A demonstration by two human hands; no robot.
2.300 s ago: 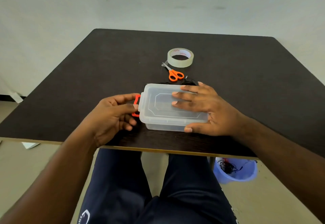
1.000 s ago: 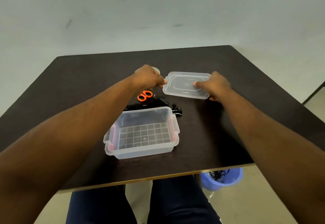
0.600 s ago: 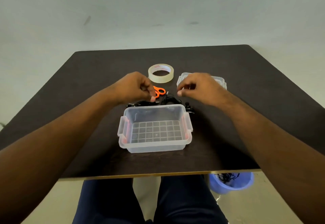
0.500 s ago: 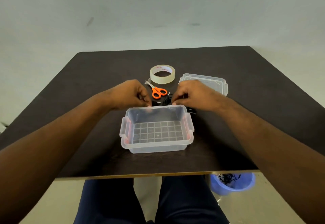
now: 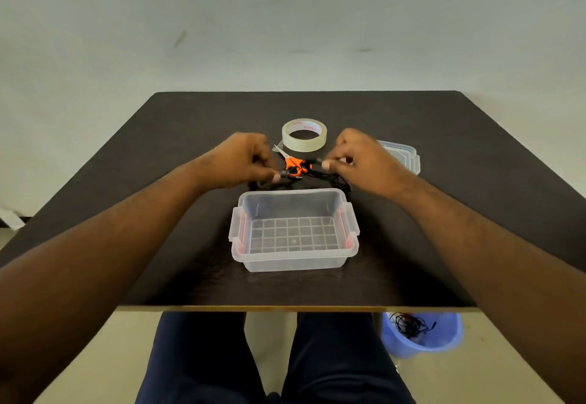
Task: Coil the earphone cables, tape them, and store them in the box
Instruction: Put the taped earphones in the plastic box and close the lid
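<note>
A clear plastic box [image 5: 293, 261] stands open and empty near the table's front edge. Just behind it lie black earphone cables [image 5: 287, 178], a tangle partly hidden by my hands. My left hand [image 5: 242, 159] pinches one end of a cable at the left. My right hand [image 5: 358, 158] pinches another end at the right. A roll of clear tape [image 5: 303, 134] sits behind the hands. Orange-handled scissors [image 5: 293, 162] lie between my hands. The box's lid [image 5: 406, 154] rests flat to the right, half covered by my right hand.
The dark table [image 5: 444, 213] ends at a light front edge close to my knees. On the floor at the right stands a blue bucket [image 5: 421, 335] with black cables in it. A pale wall rises behind the table.
The lid came off the box and was laid at the back right. Both hands then dropped behind the box, took hold of the earphone cables and lifted them slightly.
</note>
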